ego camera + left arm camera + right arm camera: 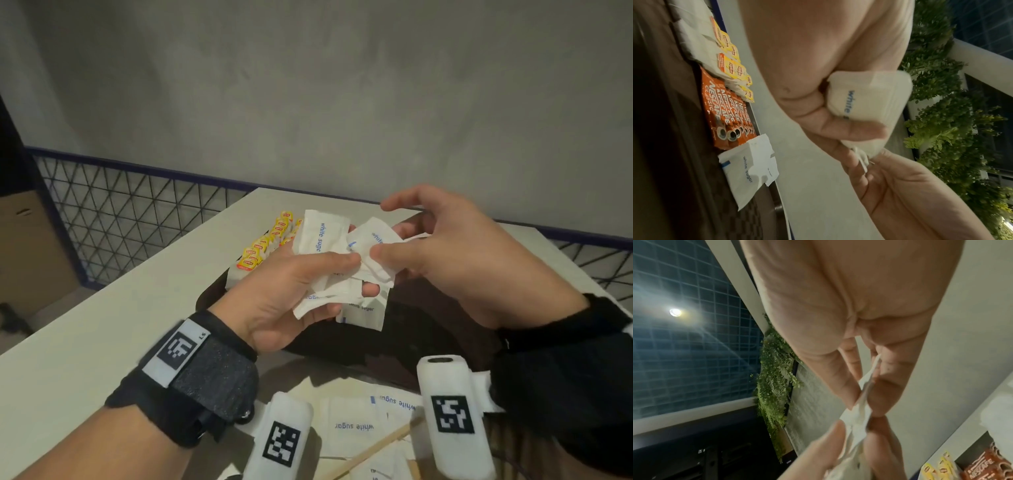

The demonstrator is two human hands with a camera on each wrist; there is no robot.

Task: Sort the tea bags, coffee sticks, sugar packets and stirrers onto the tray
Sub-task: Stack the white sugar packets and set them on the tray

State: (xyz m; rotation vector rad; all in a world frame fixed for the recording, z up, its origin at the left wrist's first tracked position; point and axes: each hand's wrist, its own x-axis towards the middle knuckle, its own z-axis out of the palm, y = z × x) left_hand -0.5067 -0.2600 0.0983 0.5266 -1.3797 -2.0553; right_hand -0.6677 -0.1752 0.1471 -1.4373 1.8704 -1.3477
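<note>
My left hand (301, 284) grips a bunch of white sugar packets (317, 236) above the dark tray (428, 346). My right hand (442, 253) pinches one packet (368, 240) of that bunch between thumb and fingers. In the left wrist view the bunch (869, 100) sits in my curled fingers. The right wrist view shows the pinched packet (863, 399) edge-on. On the tray lie yellow-tagged tea bags (270, 240), orange coffee sticks (727, 113) and more sugar packets (750, 170). Loose sugar packets (352, 425) and a wooden stirrer (373, 448) lie on the table near me.
The white table (120, 325) ends at a wire mesh fence (130, 219) on the left and back. A grey wall (308, 85) rises behind. Two white marker cylinders (445, 411) stand out from my wrists over the near table edge.
</note>
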